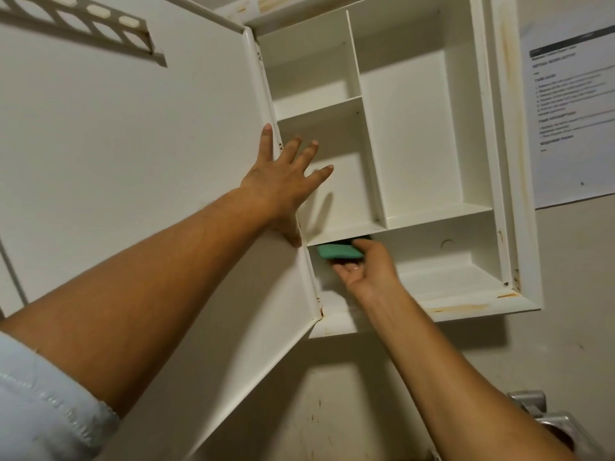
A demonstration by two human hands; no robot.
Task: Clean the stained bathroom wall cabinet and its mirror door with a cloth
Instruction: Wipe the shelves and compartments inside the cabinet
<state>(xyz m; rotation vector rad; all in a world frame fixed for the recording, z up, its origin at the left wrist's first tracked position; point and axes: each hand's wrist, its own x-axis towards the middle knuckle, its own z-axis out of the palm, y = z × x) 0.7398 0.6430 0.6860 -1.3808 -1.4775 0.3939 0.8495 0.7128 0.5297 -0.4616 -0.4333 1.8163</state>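
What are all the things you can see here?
cabinet: one, white, on the wall, four compartments
door: one, white, swung open to the left
rack: one, white, top of the door
stains: several, rusty orange, along the cabinet's bottom frame
cloth: one, green, bottom compartment, left end
paper: one, white with print, wall right of the cabinet
metal fitting: one, silver, bottom right corner
sleeve: one, pale blue, left arm
left hand: one, flat on the door's edge
right hand: one, holding the cloth

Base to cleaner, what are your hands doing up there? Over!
Left hand open against the door edge. Right hand grips cloth, bottom compartment of cabinet. Brown stains on bottom rim.
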